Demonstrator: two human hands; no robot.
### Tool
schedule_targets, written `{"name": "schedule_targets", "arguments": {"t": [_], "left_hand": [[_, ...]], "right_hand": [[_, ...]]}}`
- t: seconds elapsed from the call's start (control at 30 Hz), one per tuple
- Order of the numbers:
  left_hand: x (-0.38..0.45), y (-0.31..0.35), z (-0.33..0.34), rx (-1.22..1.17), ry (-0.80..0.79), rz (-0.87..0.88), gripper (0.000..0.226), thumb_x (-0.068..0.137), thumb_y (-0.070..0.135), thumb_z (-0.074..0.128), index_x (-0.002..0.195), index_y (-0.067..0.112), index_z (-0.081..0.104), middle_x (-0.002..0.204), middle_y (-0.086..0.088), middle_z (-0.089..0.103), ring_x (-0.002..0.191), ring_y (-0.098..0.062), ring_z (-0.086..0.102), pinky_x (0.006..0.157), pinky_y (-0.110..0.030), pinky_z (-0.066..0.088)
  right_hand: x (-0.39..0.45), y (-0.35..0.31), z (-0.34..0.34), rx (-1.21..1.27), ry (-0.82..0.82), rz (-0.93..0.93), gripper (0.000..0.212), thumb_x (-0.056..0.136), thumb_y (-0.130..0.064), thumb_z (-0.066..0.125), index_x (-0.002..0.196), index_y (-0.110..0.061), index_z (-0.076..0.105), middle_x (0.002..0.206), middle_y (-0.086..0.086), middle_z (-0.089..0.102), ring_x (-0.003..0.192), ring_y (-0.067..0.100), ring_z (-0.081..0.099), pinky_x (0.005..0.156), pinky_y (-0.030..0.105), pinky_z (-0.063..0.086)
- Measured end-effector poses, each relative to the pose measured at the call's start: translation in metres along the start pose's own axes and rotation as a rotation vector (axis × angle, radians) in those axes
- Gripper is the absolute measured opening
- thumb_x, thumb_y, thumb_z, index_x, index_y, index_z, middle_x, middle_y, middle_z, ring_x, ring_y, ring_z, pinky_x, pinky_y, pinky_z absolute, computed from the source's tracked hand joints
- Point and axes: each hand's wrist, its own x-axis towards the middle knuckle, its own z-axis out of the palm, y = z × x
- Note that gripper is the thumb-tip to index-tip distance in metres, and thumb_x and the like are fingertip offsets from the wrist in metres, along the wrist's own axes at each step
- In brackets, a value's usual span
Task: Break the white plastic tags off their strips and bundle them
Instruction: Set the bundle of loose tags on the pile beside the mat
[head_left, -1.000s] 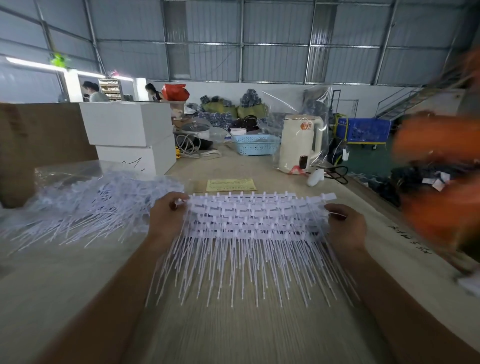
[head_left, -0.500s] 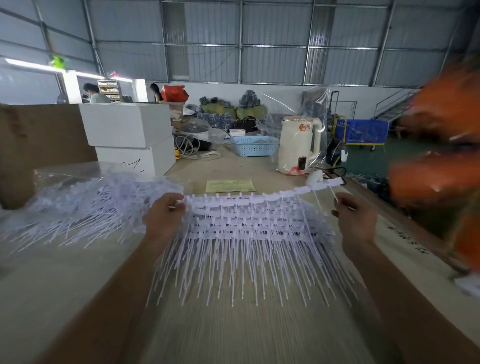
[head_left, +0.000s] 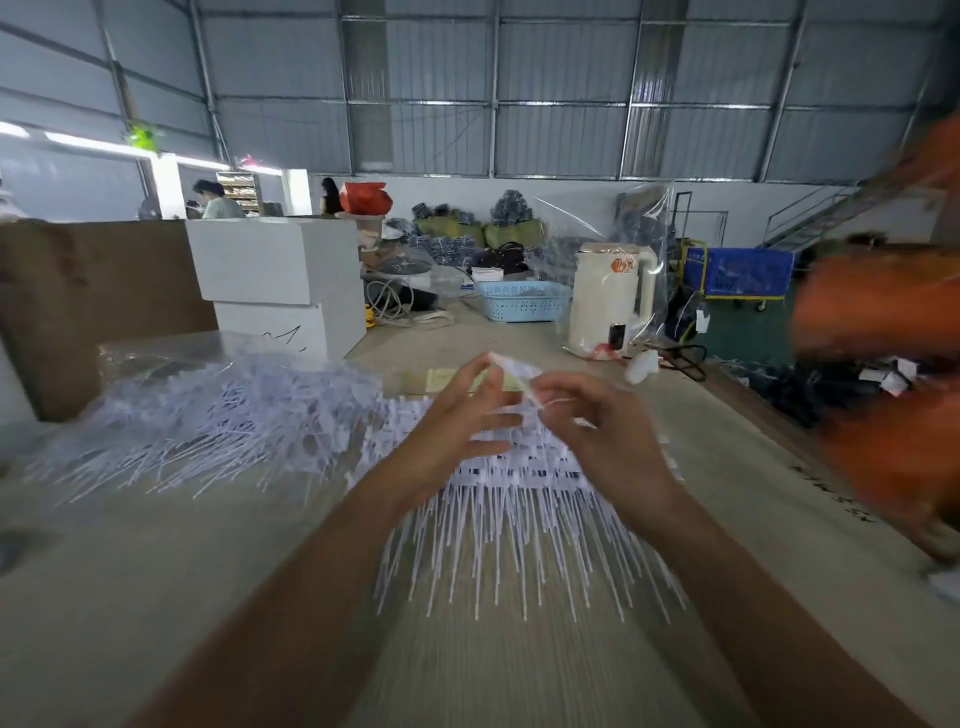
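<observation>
A stack of white plastic tags (head_left: 519, 525) still on their strips lies on the table in front of me, thin tails pointing toward me. My left hand (head_left: 457, 426) and my right hand (head_left: 597, 431) are close together above its far edge. Between their fingertips they pinch a thin white strip (head_left: 511, 366), lifted a little off the stack. The image is blurred there, so the strip's exact shape is unclear. A large loose heap of white tags (head_left: 208, 421) lies to the left, partly on a clear plastic bag.
Two stacked white boxes (head_left: 275, 291) and a brown cardboard sheet (head_left: 88, 306) stand at the back left. A blue basket (head_left: 522, 301) and a cream kettle (head_left: 605, 299) sit farther back. A blurred person in orange (head_left: 893, 364) is at the right table edge.
My hands were at the stack's left and right ends; both have moved in to the middle. The top strip, lifted at its right end half a second ago, is now held between my fingertips.
</observation>
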Motion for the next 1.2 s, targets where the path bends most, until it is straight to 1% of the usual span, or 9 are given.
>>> {"name": "schedule_targets", "arguments": {"t": [0.13,0.23,0.33,0.4,0.47,0.7,0.97,1.1,1.2], "left_hand": [[0.002,0.015,0.022,-0.023,0.154,0.133,0.03,0.097,0.039,0.057,0.122,0.023,0.062,0.106,-0.009,0.074,0.098,-0.022,0.072,0.08,-0.036,0.06],[0.009,0.031,0.025,-0.031,0.297,0.197,0.026,0.106,0.029,0.045,0.106,0.014,0.067,0.101,-0.01,0.075,0.089,-0.022,0.074,0.07,-0.033,0.059],[0.018,0.057,0.025,-0.003,0.285,0.24,0.023,0.105,0.025,0.047,0.102,0.014,0.068,0.1,-0.007,0.076,0.09,-0.025,0.074,0.072,-0.036,0.059],[0.022,0.073,0.027,-0.02,0.247,0.273,0.02,0.103,0.024,0.051,0.102,0.015,0.069,0.098,-0.007,0.077,0.09,-0.025,0.074,0.072,-0.034,0.059],[0.025,0.084,0.028,-0.074,0.192,0.288,0.019,0.103,0.023,0.053,0.107,0.014,0.069,0.099,-0.011,0.076,0.093,-0.029,0.073,0.071,-0.033,0.059],[0.021,0.092,0.016,-0.513,-0.008,0.264,0.024,0.103,0.021,0.047,0.115,0.01,0.065,0.107,-0.022,0.071,0.096,-0.032,0.07,0.08,-0.04,0.057],[0.017,0.07,-0.043,-0.985,-0.089,0.271,0.03,0.099,0.017,0.057,0.127,0.007,0.059,0.12,-0.017,0.064,0.113,-0.029,0.062,0.11,-0.046,0.039],[0.003,0.023,-0.07,-0.781,-0.006,0.067,0.05,0.1,0.018,0.053,0.145,-0.001,0.042,0.112,-0.016,0.065,0.096,-0.024,0.067,0.083,-0.035,0.055],[-0.009,-0.016,-0.089,-0.519,0.211,-0.098,0.038,0.093,0.018,0.055,0.129,0.007,0.061,0.123,-0.023,0.066,0.102,-0.03,0.07,0.078,-0.034,0.058]], "right_hand": [[-0.014,0.0,0.025,-0.105,-0.175,-0.128,0.028,0.095,-0.002,0.064,0.115,-0.02,0.068,0.102,-0.011,0.072,0.098,0.003,0.067,0.088,0.02,0.053],[-0.012,-0.001,0.022,0.01,0.058,-0.157,0.022,0.099,-0.011,0.061,0.109,-0.029,0.069,0.104,-0.014,0.072,0.099,0.006,0.068,0.084,0.026,0.055],[-0.008,0.007,0.015,0.16,0.341,-0.053,0.019,0.099,-0.01,0.058,0.1,-0.025,0.07,0.101,-0.015,0.07,0.095,0.01,0.064,0.08,0.033,0.053],[-0.009,0.015,0.012,0.218,0.377,0.084,0.017,0.1,-0.012,0.058,0.1,-0.024,0.07,0.103,-0.011,0.069,0.095,0.013,0.061,0.082,0.039,0.053],[-0.011,0.024,0.01,0.28,0.315,0.232,0.012,0.099,-0.021,0.06,0.105,-0.023,0.071,0.109,-0.004,0.071,0.101,0.017,0.063,0.087,0.042,0.052],[-0.015,0.027,0.0,0.821,0.075,0.608,0.051,0.096,-0.05,0.048,0.132,-0.015,0.059,0.121,0.012,0.071,0.111,0.03,0.068,0.094,0.046,0.053],[-0.013,0.027,0.008,1.023,-0.111,0.579,0.051,0.094,-0.06,0.051,0.141,-0.038,0.052,0.135,0.003,0.065,0.123,0.034,0.062,0.1,0.055,0.05],[-0.009,0.025,0.007,1.109,-0.03,0.546,0.051,0.097,-0.046,0.059,0.143,-0.026,0.052,0.143,0.007,0.058,0.127,0.038,0.057,0.102,0.058,0.049],[0.001,0.022,-0.009,0.987,0.185,0.441,0.051,0.097,-0.031,0.064,0.143,-0.015,0.051,0.143,0.01,0.056,0.126,0.029,0.06,0.1,0.047,0.052]]}}
